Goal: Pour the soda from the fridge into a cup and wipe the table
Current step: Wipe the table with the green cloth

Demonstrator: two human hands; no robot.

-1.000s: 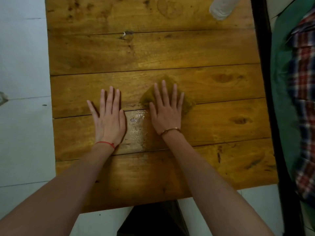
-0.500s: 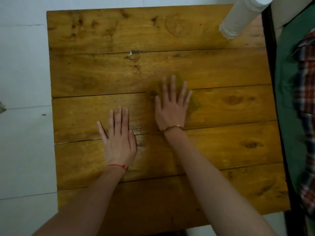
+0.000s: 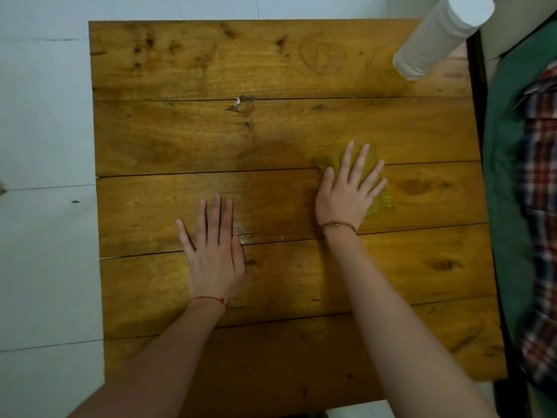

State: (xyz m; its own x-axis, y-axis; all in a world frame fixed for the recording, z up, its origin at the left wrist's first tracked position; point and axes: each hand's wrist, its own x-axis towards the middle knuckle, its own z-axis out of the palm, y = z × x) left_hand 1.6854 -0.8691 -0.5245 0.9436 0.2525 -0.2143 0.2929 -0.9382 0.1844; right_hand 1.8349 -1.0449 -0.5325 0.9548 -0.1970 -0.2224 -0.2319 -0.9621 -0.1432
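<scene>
Since a second ago the right hand (image 3: 346,194), flat on the yellow cloth (image 3: 380,198), slides toward 3 o'clock on the bench (image 3: 180,140), the left hand (image 3: 214,254) lies flat, and a longer swipe might knock over the white cup (image 3: 434,40) at 1 o'clock.

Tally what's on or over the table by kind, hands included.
Bare hands flat on the wooden plank table: 2 (left hand, right hand)
Yellow textured wiping cloth: 1
Tall white cylindrical cup: 1
Total: 4
</scene>
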